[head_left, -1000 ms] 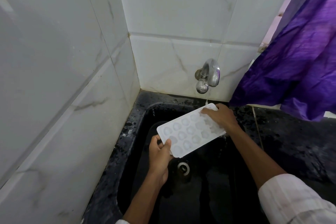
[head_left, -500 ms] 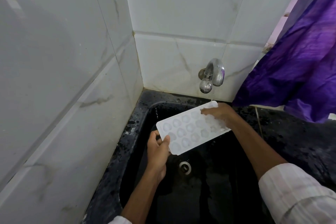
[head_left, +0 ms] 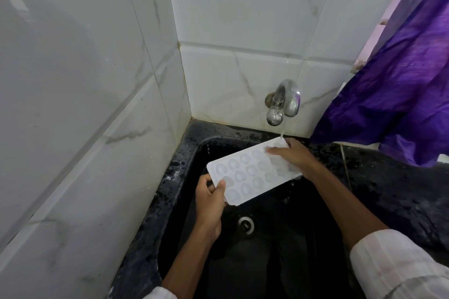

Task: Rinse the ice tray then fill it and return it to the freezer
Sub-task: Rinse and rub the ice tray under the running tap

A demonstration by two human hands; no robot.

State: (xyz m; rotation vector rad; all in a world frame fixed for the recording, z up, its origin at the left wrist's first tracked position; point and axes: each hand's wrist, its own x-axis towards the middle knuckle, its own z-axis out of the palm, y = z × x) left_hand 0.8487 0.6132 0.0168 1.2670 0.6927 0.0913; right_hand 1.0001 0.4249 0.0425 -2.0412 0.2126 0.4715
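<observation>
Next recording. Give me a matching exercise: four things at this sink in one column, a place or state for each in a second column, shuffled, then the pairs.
1. ice tray
2. tap
3. drain
4. purple cloth

a. running
b. hanging at the right
c. held under the stream
d. in the floor of the basin

Pairs: 1-c, 2-a, 3-d, 4-b.

No readable text, label, brand, number or sign appears anywhere in the frame, whether on the tiles, tap, sink or tray.
</observation>
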